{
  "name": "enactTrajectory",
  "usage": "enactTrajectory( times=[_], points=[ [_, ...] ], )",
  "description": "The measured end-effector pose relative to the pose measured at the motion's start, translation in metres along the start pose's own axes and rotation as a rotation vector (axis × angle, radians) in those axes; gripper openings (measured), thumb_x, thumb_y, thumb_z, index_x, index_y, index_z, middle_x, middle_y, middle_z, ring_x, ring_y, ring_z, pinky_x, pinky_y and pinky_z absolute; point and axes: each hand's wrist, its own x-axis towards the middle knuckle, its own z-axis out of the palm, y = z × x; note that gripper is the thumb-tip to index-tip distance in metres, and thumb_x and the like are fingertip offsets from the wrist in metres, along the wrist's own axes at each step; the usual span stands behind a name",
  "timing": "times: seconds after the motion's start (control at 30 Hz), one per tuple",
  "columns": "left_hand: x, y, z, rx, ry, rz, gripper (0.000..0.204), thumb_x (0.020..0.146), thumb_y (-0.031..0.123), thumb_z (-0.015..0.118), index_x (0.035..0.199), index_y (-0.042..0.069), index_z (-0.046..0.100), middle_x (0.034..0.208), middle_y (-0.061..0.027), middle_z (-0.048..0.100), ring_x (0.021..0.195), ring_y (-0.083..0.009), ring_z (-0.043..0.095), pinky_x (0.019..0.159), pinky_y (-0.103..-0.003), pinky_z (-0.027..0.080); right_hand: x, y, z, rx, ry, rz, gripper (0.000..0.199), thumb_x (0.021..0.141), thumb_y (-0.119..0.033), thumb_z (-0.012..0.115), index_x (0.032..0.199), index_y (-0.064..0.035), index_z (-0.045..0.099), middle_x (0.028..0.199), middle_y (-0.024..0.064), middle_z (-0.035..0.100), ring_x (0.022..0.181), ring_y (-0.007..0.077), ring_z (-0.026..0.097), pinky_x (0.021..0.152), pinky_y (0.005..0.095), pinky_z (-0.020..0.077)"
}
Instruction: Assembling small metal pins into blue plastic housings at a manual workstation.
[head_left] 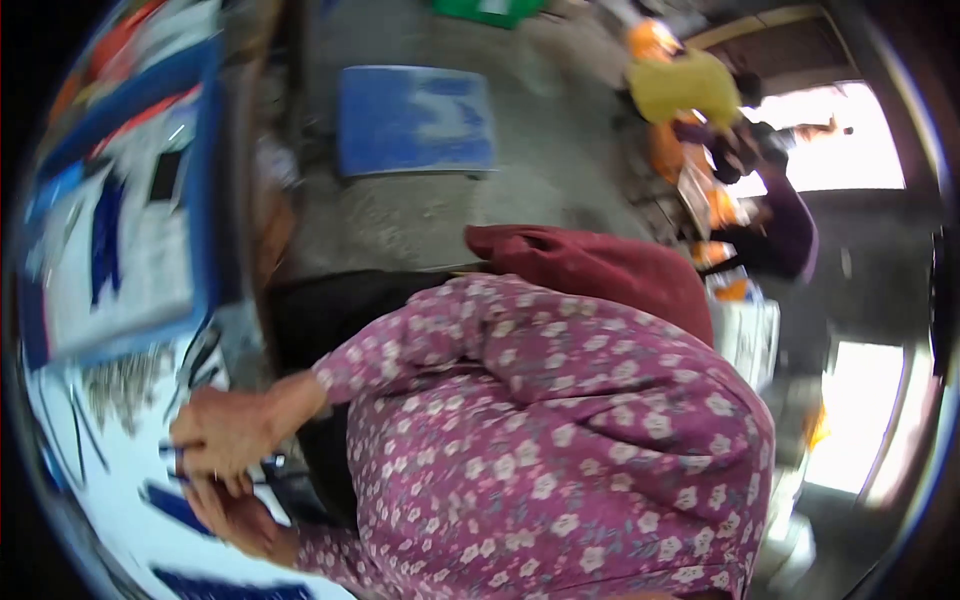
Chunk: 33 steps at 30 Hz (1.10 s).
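Observation:
My right hand (225, 430) is over a white table top (120, 490) at the left, fingers curled in. Just below it in the picture, my left hand (240, 520) has its fingertips close against the right hand's. A small dark piece (178, 465) shows at the fingers; blur hides its kind. Beside the hands lie dark blue strips (180, 510) and, at the lower edge, a further dark blue piece (230, 585). A cluster of small metallic pieces (125, 385) and thin dark strands (85, 440) lie farther left. A black looped thing (200, 355) is above my right hand.
A blue-rimmed tray (207, 220) holds papers, a dark blue strip and a black rectangle. A worn blue panel (415, 120) is near the concrete floor (560, 130). Maroon cloth (600, 280) lies beyond my flowered sleeve. People (790, 220) are at the upper right, by bright openings.

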Motion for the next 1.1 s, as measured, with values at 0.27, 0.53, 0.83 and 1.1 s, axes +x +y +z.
enactTrajectory(
  times=[0.27, 0.53, 0.83, 1.1],
  points=[
    [-0.031, 0.000, 0.041, -0.131, -0.136, -0.037, 0.031, 0.085, 0.008, 0.049, 0.113, -0.003, 0.043, 0.089, -0.0100, 0.055, 0.069, -0.0135, 0.049, 0.065, -0.029, 0.045, -0.006, -0.010, -0.009, 0.176, -0.095, 0.217, 0.018, 0.083, -0.009, 0.050, 0.072, 0.0052, 0.051, 0.063, 0.0092, 0.058, 0.052, 0.0136, 0.058, 0.041, 0.0246, 0.0437],
    [-0.059, 0.002, 0.046, -0.150, -0.121, 0.105, 0.042, 0.084, 0.001, 0.043, 0.125, -0.007, 0.034, 0.092, -0.0126, 0.055, 0.073, -0.0123, 0.052, 0.070, -0.028, 0.049, -0.013, 0.011, -0.021, 0.105, -0.282, 0.184, 0.017, 0.080, -0.014, 0.058, 0.083, 0.0026, 0.056, 0.063, 0.0001, 0.053, 0.048, 0.0029, 0.041, 0.041, 0.0166, 0.0316],
    [-0.059, -0.012, 0.029, -0.393, -0.157, 0.107, 0.039, 0.082, -0.002, 0.044, 0.120, -0.008, 0.039, 0.088, -0.0126, 0.056, 0.071, -0.0138, 0.053, 0.067, -0.028, 0.048, -0.018, -0.005, -0.006, 0.088, -0.359, 0.167, 0.028, 0.081, -0.012, 0.061, 0.102, 0.0042, 0.053, 0.076, 0.0037, 0.060, 0.055, 0.0021, 0.049, 0.041, 0.0126, 0.0316],
    [-0.051, -0.020, 0.042, -0.681, -0.114, -0.008, 0.037, 0.082, -0.002, 0.046, 0.118, -0.008, 0.040, 0.091, -0.0135, 0.055, 0.074, -0.0160, 0.054, 0.070, -0.029, 0.047, -0.022, -0.016, 0.008, -0.021, -0.309, 0.081, 0.023, 0.079, -0.006, 0.063, 0.096, 0.0060, 0.054, 0.065, 0.0076, 0.060, 0.047, 0.0033, 0.052, 0.036, 0.0130, 0.0346]
  ],
)
